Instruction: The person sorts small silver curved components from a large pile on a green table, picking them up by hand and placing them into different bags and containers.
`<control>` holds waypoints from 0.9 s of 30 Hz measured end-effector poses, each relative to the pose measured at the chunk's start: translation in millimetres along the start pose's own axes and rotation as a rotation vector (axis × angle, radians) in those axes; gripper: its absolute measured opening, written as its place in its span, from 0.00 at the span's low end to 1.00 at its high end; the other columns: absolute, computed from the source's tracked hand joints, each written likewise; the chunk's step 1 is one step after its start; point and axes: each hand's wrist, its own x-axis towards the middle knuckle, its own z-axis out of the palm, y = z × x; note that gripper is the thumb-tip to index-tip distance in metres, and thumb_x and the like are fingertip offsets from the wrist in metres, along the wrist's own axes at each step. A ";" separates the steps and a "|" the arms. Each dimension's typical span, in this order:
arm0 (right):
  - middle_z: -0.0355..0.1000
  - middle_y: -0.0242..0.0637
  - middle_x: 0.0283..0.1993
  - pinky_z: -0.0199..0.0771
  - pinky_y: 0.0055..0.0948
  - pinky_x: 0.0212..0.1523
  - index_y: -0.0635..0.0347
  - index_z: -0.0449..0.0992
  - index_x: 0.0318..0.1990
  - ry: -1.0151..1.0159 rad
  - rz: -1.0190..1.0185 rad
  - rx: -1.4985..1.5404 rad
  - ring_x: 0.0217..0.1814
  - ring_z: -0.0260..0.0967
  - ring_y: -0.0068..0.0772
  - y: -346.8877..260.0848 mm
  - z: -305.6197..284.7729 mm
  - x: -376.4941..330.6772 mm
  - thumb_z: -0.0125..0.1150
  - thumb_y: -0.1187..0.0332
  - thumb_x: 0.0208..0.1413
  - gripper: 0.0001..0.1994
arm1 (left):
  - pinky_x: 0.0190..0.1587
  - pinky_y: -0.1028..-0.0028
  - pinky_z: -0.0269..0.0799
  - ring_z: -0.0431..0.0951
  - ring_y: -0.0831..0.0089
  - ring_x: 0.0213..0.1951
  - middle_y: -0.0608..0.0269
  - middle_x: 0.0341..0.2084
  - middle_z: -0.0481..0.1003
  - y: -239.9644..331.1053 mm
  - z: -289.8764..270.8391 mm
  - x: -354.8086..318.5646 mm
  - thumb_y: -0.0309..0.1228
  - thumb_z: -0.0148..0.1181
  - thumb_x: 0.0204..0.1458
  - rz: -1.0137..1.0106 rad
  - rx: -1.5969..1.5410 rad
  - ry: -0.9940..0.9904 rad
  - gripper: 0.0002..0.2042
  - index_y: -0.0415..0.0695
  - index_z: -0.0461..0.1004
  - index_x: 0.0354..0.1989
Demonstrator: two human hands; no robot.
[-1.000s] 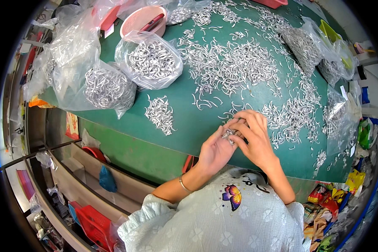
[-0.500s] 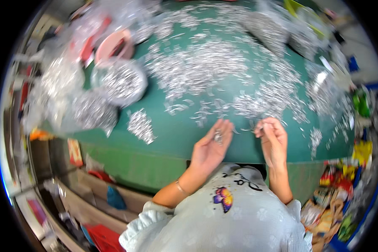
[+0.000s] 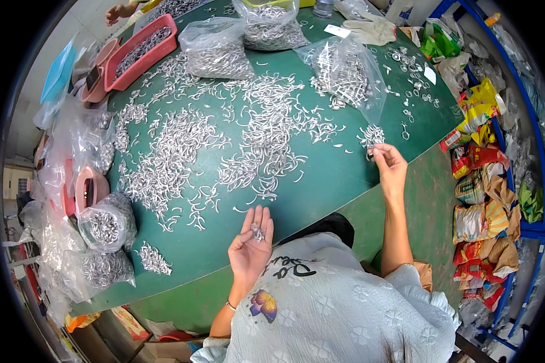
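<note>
My left hand (image 3: 251, 251) is palm up near the table's front edge, fingers stretched out. A few small silvery metal pieces (image 3: 258, 233) lie in it against the fingers, with the thumb beside them. Farther right, my right hand (image 3: 391, 168) is pinched at the near edge of a small heap of metal pieces (image 3: 370, 136). A small metal piece seems to be between thumb and forefinger, partly hidden. Loose curved metal pieces (image 3: 175, 148) spread over the green table (image 3: 321, 187), with another band of curved pieces (image 3: 263, 130) to their right.
Clear bags of metal pieces (image 3: 215, 51) stand at the back; another bag (image 3: 345, 72) lies behind my right hand. A red tray (image 3: 142, 51) sits far left, near another person's hand (image 3: 120, 13). Filled bags (image 3: 106, 227) and a small heap (image 3: 154, 259) are at left. Shelved packages (image 3: 481, 224) line the right.
The view has swung toward the right. My right hand has moved away from my left, out to the small heap at the right edge. The left still carries its pieces.
</note>
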 end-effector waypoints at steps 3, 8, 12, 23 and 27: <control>0.77 0.35 0.35 0.68 0.19 0.36 0.67 0.76 0.41 -0.037 0.116 0.186 0.33 0.69 0.18 -5.9 -9.2 -0.3 0.57 0.75 0.60 0.06 | 0.70 0.60 0.52 0.52 0.56 0.70 0.48 0.66 0.56 -5.5 3.1 3.3 0.22 0.44 0.55 -0.013 0.141 -0.052 0.27 0.32 0.55 0.66; 0.76 0.40 0.38 0.68 0.19 0.31 0.68 0.73 0.44 -0.074 0.257 0.559 0.32 0.71 0.23 8.8 -21.2 -11.8 0.54 0.74 0.62 0.07 | 0.70 0.61 0.53 0.56 0.57 0.68 0.45 0.65 0.58 -40.9 31.1 33.2 0.27 0.41 0.60 -0.152 0.422 0.041 0.24 0.29 0.57 0.64; 0.76 0.41 0.38 0.68 0.18 0.31 0.68 0.73 0.45 -0.067 0.286 0.676 0.31 0.71 0.23 12.0 -29.8 -15.5 0.53 0.73 0.63 0.08 | 0.68 0.62 0.56 0.65 0.58 0.62 0.45 0.61 0.63 -111.3 75.3 80.2 0.32 0.43 0.64 -0.127 0.688 -0.115 0.22 0.28 0.62 0.60; 0.76 0.36 0.38 0.68 0.20 0.36 0.66 0.74 0.45 0.116 0.146 0.436 0.34 0.70 0.21 23.3 -30.9 -8.8 0.52 0.72 0.64 0.08 | 0.63 0.64 0.58 0.64 0.54 0.60 0.45 0.56 0.65 -212.2 84.0 172.5 0.31 0.37 0.65 0.587 1.595 -0.618 0.18 0.32 0.68 0.54; 0.76 0.37 0.38 0.68 0.20 0.36 0.67 0.73 0.45 0.152 0.130 0.440 0.34 0.70 0.22 25.2 -34.4 -5.6 0.52 0.72 0.64 0.08 | 0.65 0.64 0.55 0.65 0.55 0.60 0.46 0.55 0.67 -183.3 87.4 154.8 0.24 0.44 0.61 0.642 1.542 -0.578 0.16 0.34 0.67 0.56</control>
